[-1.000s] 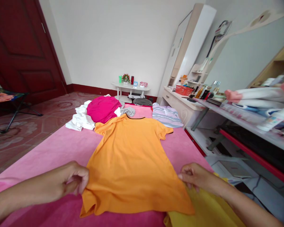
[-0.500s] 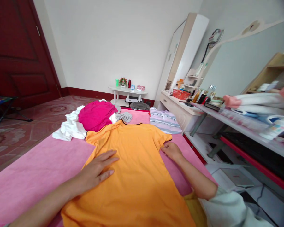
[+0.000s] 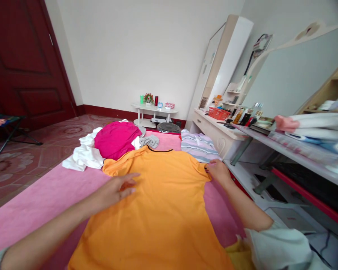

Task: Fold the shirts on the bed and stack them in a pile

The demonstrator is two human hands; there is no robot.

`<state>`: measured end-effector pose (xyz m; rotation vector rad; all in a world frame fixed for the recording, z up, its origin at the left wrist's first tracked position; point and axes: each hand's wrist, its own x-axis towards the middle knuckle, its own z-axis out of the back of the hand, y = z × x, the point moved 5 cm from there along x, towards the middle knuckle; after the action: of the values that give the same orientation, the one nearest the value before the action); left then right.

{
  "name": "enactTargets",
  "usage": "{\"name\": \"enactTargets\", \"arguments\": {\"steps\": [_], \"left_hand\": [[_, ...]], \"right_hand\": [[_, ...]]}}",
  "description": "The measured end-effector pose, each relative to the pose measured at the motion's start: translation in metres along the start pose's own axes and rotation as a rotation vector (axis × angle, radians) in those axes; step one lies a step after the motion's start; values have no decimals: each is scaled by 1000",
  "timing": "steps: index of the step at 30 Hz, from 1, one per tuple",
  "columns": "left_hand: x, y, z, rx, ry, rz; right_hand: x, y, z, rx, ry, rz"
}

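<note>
An orange T-shirt (image 3: 163, 202) with a dark neckline trim lies spread over the pink bed cover (image 3: 81, 187), its collar pointing away from me. My left hand (image 3: 114, 190) is over the left part of the shirt's body, fingers apart and holding nothing; whether it touches the cloth I cannot tell. At the right sleeve, my right hand (image 3: 218, 170) has its fingers closed on the dark-edged sleeve end. The far left sleeve lies slightly bunched, close to a magenta garment (image 3: 118, 138).
White clothes (image 3: 84, 153) and a grey cloth (image 3: 150, 141) lie by the magenta garment. Striped fabric (image 3: 199, 144) sits at the bed's far right. A dressing table with a red basket (image 3: 219, 113) and a glass-topped desk (image 3: 284, 146) line the right side.
My right hand has moved outward and slightly up, drawing the right sleeve out to the right. My left hand has shifted a little left, with its fingers more bent.
</note>
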<state>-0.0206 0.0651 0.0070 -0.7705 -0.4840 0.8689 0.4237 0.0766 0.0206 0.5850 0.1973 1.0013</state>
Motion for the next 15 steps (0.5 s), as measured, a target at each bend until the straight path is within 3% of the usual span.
{"name": "enactTargets", "arguments": {"steps": [4, 7, 11, 15], "left_hand": [[57, 9, 29, -319, -201, 284], [96, 18, 37, -378, -280, 446], [136, 35, 35, -281, -285, 486], [157, 55, 38, -171, -334, 428]], "right_hand": [[5, 21, -35, 167, 103, -15], [6, 24, -59, 232, 184, -54], [13, 21, -67, 205, 229, -86], [22, 18, -54, 151, 180, -56]]}}
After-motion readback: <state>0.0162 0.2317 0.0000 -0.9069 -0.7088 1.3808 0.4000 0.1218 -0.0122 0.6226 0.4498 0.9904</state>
